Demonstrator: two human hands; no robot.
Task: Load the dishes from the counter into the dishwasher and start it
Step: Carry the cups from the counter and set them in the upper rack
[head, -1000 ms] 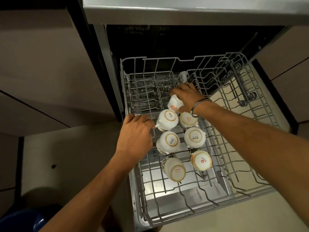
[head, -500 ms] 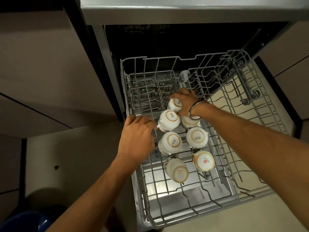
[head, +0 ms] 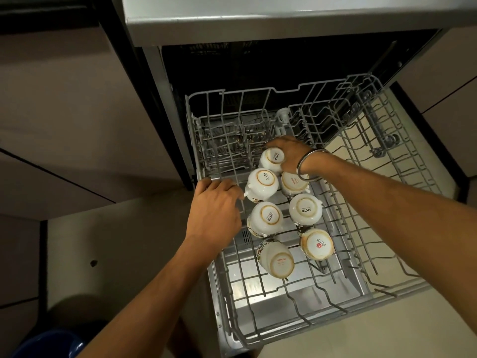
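Observation:
The dishwasher's upper wire rack point(head: 402, 192) is pulled out. Several white cups stand upside down in two rows on its left half. My right hand point(head: 290, 153) grips the farthest cup point(head: 271, 160), which sits bottom-up at the head of the left row. My left hand point(head: 215, 213) holds the rack's left rim, fingers curled over the wire beside a cup point(head: 263, 184). A flowered cup point(head: 277, 257) lies tilted nearest me.
The open dishwasher cavity point(head: 271, 71) is dark behind the rack. The counter edge point(head: 284, 24) overhangs above. The rack's right half holds only bare tines. Pale floor point(head: 116, 241) lies to the left, and a blue object point(head: 49, 344) sits at the bottom left.
My right hand has turned the farthest cup from tilted to bottom-up and set it down into the rack at the head of the left row. My left hand stayed on the rim.

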